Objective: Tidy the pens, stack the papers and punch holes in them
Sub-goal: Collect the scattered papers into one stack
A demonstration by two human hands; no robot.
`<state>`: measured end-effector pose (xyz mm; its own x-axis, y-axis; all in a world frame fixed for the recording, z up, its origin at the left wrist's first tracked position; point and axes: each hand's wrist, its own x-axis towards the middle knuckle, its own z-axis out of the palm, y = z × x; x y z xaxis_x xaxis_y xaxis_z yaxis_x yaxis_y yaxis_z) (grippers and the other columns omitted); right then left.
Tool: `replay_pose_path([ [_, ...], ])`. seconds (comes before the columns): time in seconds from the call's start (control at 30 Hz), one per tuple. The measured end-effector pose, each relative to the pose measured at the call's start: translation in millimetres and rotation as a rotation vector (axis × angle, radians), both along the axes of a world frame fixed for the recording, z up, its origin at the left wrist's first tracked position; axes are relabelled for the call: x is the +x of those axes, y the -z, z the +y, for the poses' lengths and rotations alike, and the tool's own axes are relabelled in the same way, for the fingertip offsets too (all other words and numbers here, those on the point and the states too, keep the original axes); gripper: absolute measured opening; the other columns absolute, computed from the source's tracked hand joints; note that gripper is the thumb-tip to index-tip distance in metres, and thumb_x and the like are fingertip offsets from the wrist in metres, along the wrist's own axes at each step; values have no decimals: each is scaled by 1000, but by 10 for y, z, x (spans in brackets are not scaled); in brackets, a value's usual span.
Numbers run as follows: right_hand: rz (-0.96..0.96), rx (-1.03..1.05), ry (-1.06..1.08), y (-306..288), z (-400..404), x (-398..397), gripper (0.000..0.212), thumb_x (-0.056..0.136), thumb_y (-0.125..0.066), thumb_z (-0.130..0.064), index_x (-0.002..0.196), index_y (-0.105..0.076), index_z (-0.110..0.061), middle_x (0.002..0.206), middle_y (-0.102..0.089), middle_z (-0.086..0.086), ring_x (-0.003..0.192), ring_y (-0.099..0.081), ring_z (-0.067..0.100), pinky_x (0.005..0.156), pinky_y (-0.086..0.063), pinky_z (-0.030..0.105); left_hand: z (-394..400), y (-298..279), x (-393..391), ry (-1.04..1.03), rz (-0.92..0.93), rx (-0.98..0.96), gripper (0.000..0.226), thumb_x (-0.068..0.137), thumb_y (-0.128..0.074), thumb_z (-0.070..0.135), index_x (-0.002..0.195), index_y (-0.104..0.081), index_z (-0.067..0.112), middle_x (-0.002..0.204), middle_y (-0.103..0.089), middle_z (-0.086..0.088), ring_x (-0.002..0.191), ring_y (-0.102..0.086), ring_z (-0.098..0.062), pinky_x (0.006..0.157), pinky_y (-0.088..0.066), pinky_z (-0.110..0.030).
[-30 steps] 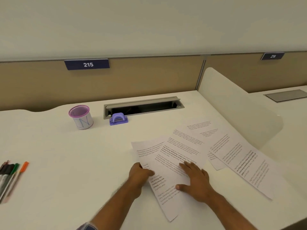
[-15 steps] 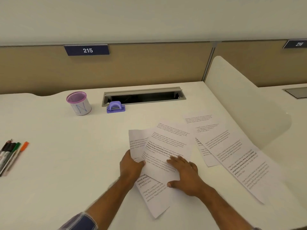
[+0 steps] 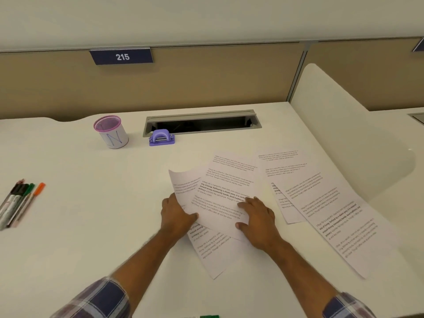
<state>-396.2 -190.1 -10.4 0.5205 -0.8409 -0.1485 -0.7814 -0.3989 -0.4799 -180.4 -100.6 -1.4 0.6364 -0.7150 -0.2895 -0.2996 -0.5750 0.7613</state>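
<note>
Several printed sheets lie fanned across the white desk (image 3: 91, 226). My left hand (image 3: 175, 213) grips the left edge of two overlapping sheets (image 3: 220, 193), whose far left corner curls up. My right hand (image 3: 258, 220) lies flat on the same sheets, fingers spread. Two more sheets (image 3: 321, 203) lie to the right, apart from both hands. Several pens (image 3: 18, 200) lie together at the desk's left edge. A pink-rimmed pen cup (image 3: 112, 131) stands at the back, with a purple hole punch (image 3: 161, 137) to its right.
An open cable slot (image 3: 202, 122) runs along the back of the desk behind the punch. A curved white divider (image 3: 344, 134) rises at the right. A tan partition with the sign 215 (image 3: 121, 56) closes the back. Something green (image 3: 208, 316) pokes in at the bottom edge.
Both hands have drawn the two overlapping sheets closer together and to the left. The left sheet's far corner now curls up. The camera view has shifted slightly.
</note>
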Motion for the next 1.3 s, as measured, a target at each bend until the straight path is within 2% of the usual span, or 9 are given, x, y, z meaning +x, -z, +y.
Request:
replay_pose_path([
  [0.27, -160, -63, -72, -58, 204, 54, 41, 87, -67, -25, 128, -58, -21, 131, -52, -3, 128, -40, 17, 105, -27, 33, 248, 40, 74, 32, -321, 81, 119, 68, -84, 45, 156, -8, 18, 151, -25, -9, 136, -34, -35, 108, -35, -53],
  [0.33, -203, -70, -95, -83, 260, 80, 38, 87, -69, -24, 123, -60, -20, 125, -55, -2, 122, -44, 18, 103, -32, 32, 346, 34, 84, 95, -344, 63, 109, 71, -82, 46, 156, -17, 21, 151, -25, -5, 137, -33, -31, 111, -32, -50],
  [0.43, -258, -34, -136, -104, 350, 118, 36, 86, -70, -23, 120, -62, -19, 120, -57, -2, 117, -47, 17, 103, -38, 31, 500, -5, 106, 229, -312, -16, 73, 76, -81, 39, 140, -48, 27, 139, -40, 1, 130, -41, -24, 110, -38, -41],
  [0.53, -284, 22, -178, -95, 446, 142, 34, 87, -70, -25, 120, -61, -22, 119, -56, -5, 115, -47, 12, 100, -37, 23, 668, -72, 100, 380, -219, -56, 41, 79, -80, 33, 116, -63, 35, 116, -51, 13, 106, -53, -11, 91, -45, -23],
  [0.63, -295, 54, -201, -74, 541, 176, 32, 87, -69, -27, 118, -61, -24, 114, -56, -8, 107, -49, 8, 95, -42, 22, 809, -157, 78, 526, -142, -37, 28, 81, -79, 31, 102, -64, 41, 107, -58, 16, 90, -56, -8, 71, -42, -10],
  [0.9, -230, 141, -258, -73, 793, 230, 25, 88, -67, -30, 112, -63, -28, 97, -57, -16, 82, -52, -4, 76, -42, 13, 1224, -251, 16, 889, 30, 79, 25, 72, -84, 42, 91, -69, 37, 92, -62, 17, 79, -53, 6, 68, -43, -8],
  [1.07, -234, 175, -258, -79, 901, 240, 20, 87, -68, -29, 107, -65, -28, 89, -56, -19, 74, -51, 0, 68, -39, 11, 1360, -195, -89, 1084, -73, 189, 40, 70, -82, 52, 102, -66, 34, 99, -56, 20, 86, -49, 6, 74, -36, -7],
  [1.17, -242, 193, -253, -80, 954, 257, 20, 87, -68, -27, 107, -66, -27, 88, -56, -19, 75, -50, -6, 69, -39, 10, 1399, -161, -116, 1117, -138, 194, 35, 74, -80, 46, 103, -67, 32, 98, -54, 20, 89, -49, 0, 77, -38, -12],
  [1.3, -228, 200, -250, -83, 996, 280, 19, 88, -68, -28, 106, -66, -28, 89, -58, -19, 74, -51, -2, 70, -41, 13, 1387, -141, -90, 1082, -186, 168, 23, 81, -76, 34, 103, -72, 25, 97, -59, 15, 85, -52, -2, 69, -34, -7],
])
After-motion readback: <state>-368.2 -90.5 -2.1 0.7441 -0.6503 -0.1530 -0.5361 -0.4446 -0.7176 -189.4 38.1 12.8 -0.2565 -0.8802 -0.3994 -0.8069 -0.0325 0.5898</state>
